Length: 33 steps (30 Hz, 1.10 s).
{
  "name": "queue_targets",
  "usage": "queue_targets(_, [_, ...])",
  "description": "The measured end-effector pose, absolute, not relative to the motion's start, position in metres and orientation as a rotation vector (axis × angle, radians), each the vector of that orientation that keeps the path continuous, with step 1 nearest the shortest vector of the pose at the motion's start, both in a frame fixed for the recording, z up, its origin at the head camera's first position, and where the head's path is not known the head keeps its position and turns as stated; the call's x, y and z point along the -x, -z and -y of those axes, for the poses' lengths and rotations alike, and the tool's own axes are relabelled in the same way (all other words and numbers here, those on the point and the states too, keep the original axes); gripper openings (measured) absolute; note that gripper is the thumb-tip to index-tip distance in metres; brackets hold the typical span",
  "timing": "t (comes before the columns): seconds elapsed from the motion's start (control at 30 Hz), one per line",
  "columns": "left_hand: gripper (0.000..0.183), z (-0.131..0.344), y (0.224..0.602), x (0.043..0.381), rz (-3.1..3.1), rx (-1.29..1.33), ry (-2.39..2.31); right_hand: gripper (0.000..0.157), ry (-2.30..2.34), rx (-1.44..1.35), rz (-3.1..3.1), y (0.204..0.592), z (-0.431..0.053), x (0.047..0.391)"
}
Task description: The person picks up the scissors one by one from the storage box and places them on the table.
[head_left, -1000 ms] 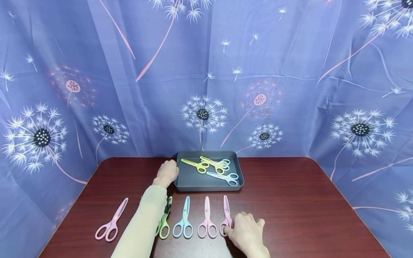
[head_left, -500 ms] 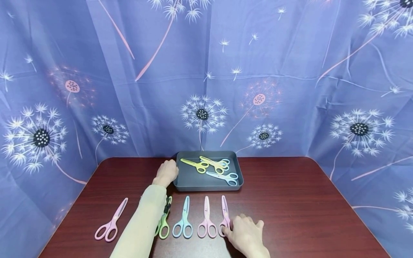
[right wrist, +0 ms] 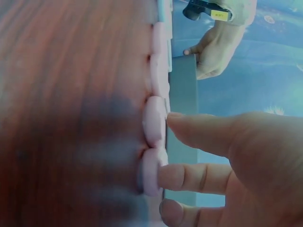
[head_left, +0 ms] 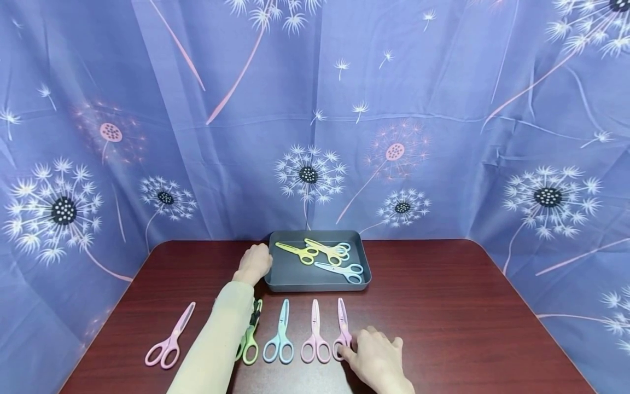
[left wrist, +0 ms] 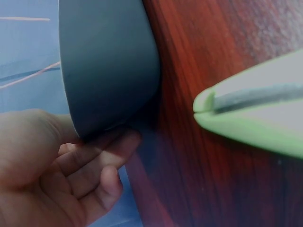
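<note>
My left hand (head_left: 254, 264) grips the left end of a dark grey tray (head_left: 290, 279). In the left wrist view, its thumb lies over the rim of the tray (left wrist: 109, 61), with fingers beneath. My right hand (head_left: 376, 358) is at the handles of purple scissors (head_left: 343, 323), the rightmost pair in a row. Seen from the right wrist, the thumb and a finger touch the handle loops (right wrist: 154, 123) with fairly straight fingers. Left of these lie pink scissors (head_left: 316, 328), light blue scissors (head_left: 283, 328) and green scissors (head_left: 251, 345), partly hidden by my left sleeve.
Inside the tray are yellow scissors (head_left: 300, 251), paler yellow scissors (head_left: 322, 247) over a blue pair, and light blue scissors (head_left: 339, 270). Another pink pair of scissors (head_left: 172, 339) lies beyond my left forearm. A patterned blue curtain (head_left: 315, 137) hangs behind the reddish-brown table (head_left: 443, 306).
The purple scissors have shifted very slightly left under my right hand. My left hand and the tray stay in place.
</note>
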<state>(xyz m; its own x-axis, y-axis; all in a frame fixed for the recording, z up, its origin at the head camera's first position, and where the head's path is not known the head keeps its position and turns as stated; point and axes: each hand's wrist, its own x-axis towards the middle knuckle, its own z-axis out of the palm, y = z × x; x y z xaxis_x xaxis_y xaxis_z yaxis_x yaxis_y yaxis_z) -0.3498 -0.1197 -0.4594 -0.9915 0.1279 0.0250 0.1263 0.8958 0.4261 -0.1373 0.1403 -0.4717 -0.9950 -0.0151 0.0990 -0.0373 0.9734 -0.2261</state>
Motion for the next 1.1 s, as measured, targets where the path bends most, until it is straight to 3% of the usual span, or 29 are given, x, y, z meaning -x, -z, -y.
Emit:
queue_targets(0.23, [0.030, 0.120, 0.461, 0.351, -3.066, -0.204, -0.692, 0.027, -0.402, -0.044, 2.988, 0.461, -0.142, 0.140])
queue_targets(0.6, [0.026, 0.118, 0.461, 0.349, -3.095, -0.186, -0.694, 0.024, -0.353, -0.132, 2.970, 0.439, -0.155, 0.160])
queue_targets(1.1, [0.027, 0.116, 0.460, 0.349, -3.102, -0.170, -0.654, 0.020, -0.099, -0.479, 2.854, 0.411, -0.194, 0.230])
